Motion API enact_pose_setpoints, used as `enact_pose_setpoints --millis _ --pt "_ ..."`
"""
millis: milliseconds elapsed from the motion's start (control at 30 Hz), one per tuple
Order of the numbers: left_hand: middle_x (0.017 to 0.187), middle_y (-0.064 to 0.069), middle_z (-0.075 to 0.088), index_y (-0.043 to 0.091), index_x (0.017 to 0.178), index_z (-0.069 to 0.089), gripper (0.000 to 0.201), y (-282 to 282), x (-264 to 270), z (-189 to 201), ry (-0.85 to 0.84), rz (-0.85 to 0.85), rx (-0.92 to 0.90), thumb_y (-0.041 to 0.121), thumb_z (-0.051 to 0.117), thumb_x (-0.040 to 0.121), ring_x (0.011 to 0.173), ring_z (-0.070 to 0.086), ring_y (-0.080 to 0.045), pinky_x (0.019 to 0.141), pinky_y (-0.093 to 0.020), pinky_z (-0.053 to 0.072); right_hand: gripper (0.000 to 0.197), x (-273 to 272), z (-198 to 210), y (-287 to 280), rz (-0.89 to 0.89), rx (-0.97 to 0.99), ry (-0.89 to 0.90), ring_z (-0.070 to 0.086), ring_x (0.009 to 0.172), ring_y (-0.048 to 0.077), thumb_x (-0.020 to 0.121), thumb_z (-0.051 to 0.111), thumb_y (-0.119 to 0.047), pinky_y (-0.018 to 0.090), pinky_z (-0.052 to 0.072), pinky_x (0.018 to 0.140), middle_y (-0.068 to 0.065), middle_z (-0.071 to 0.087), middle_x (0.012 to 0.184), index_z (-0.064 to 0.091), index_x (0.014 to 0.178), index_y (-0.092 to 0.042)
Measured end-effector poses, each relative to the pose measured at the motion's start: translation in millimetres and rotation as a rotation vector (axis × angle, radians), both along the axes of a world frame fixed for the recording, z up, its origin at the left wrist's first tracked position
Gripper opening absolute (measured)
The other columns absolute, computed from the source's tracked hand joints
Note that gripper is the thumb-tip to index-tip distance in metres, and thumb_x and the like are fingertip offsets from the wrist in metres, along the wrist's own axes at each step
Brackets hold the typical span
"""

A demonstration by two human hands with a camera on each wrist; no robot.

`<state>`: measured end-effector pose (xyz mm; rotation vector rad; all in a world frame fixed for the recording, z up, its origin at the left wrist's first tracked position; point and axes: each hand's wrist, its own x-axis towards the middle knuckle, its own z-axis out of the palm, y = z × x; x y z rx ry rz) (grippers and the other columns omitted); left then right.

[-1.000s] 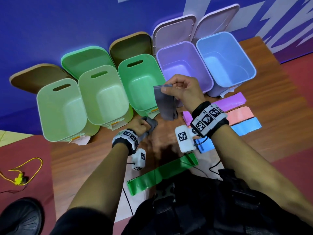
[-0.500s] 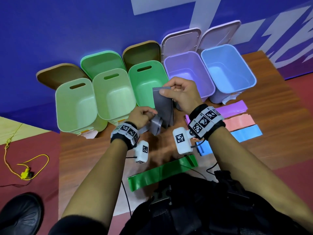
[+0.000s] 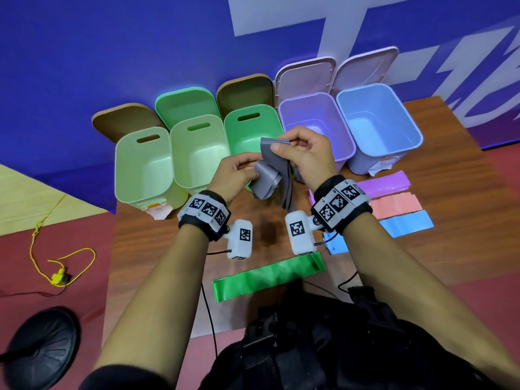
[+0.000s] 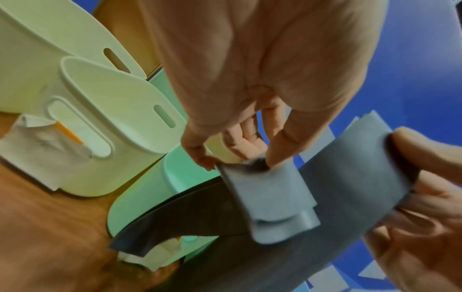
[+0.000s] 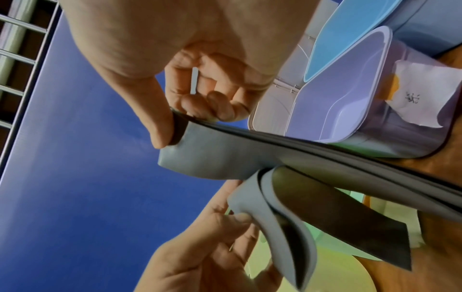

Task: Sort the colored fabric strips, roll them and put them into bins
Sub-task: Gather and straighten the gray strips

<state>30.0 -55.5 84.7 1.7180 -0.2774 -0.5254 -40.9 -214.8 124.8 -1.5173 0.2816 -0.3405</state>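
Grey fabric strip half-rolled in mid-air, pinched by both hands above the table.

Nearest the person lies a green strip, then blue, pink and purple strips to the right, all flat and well apart from the hands. Above them the left hand pinches the loose coil at the grey strip's lower end while the right hand clamps its upper end between thumb and fingers. It looks light, limp and thin, likely to uncoil if released, so grip belongs on the roll itself. Beyond stand three green bins, a purple bin and a blue bin, lids open; nothing appears to block them.
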Motion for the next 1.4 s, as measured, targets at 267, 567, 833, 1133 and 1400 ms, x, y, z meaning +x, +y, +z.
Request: enact_pose_setpoints --millis 267,567,833,1133,1400 --pt "0.087 -0.013 0.05 0.029 0.093 0.069 0.044 2 -10 5 -0.046 0.036 -0.041 -0.008 0.045 0.086 0.079 0.044 -0.024 0.072 -0.036 0.041 0.016 -11 -2 -1 -0.015 0.009 -0.017 0.054 0.061 0.005 0.083 0.074 0.0 0.017 0.046 0.063 -0.001 0.063 0.07 0.066 0.081 -0.013" --pt "0.092 -0.004 0.065 0.031 0.104 0.069 0.037 7 -13 14 -0.14 0.049 -0.011 0.0 0.054 0.09 0.085 0.057 -0.014 0.073 -0.023 0.048 0.011 -16 -2 1 -0.025 -0.023 -0.021 0.053 0.056 -0.001 0.084 0.075 -0.002 0.013 0.043 0.059 -0.011 0.062 0.064 0.068 0.084 -0.011" --pt "0.102 -0.008 0.075 0.022 0.086 0.08 0.027 13 -10 19 -0.07 0.204 -0.108 0.01 0.057 0.084 0.102 0.065 -0.024 0.098 -0.044 0.05 0.016 -20 -4 -1 -0.042 -0.023 -0.005 0.054 0.061 0.004 0.083 0.075 -0.001 0.015 0.045 0.061 -0.004 0.064 0.068 0.068 0.079 -0.015" --pt "0.107 -0.027 0.069 0.002 0.095 0.075 0.022 12 -10 31 0.079 0.161 -0.346 0.015 0.077 0.078 0.099 0.063 -0.027 0.099 -0.037 0.048 0.01 -19 -4 4 0.041 -0.011 0.022 0.052 0.05 -0.001 0.082 0.076 0.0 0.01 0.041 0.053 -0.015 0.06 0.057 0.071 0.088 -0.006" --pt "0.091 -0.007 0.068 0.019 0.09 0.079 0.01 12 -3 29 -0.121 0.232 -0.175 0.026 0.079 0.082 0.078 0.059 -0.006 0.073 -0.021 0.046 0.014 -14 -2 5 0.059 -0.005 0.018 0.055 0.055 -0.001 0.082 0.077 0.001 0.011 0.044 0.058 -0.013 0.066 0.068 0.073 0.092 -0.009"
